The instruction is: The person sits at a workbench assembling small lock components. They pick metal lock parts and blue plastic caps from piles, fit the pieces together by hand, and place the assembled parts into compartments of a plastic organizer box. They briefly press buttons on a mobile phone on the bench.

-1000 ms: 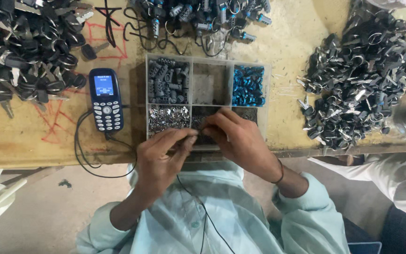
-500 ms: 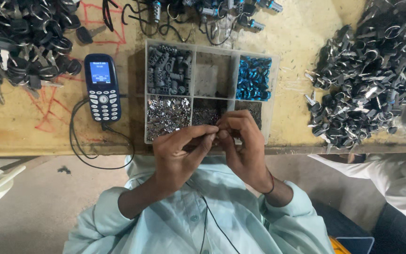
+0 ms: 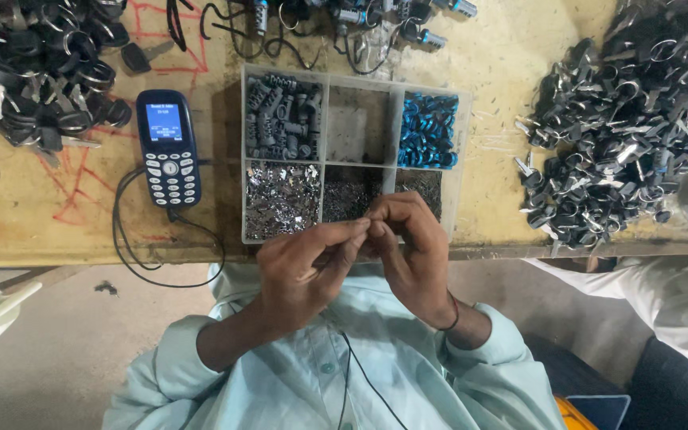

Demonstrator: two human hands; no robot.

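Your left hand (image 3: 304, 271) and right hand (image 3: 412, 243) meet fingertip to fingertip at the table (image 3: 503, 159) edge — pinched together on a part too small to identify. They sit just over the compartment tray (image 3: 360, 78) — phone (image 3: 167, 147) to its left.

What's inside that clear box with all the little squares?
The divided tray holds grey ridged plugs, blue rings, shiny metal bits and one nearly bare middle cell. The left hand and right hand cover parts of the near cells.
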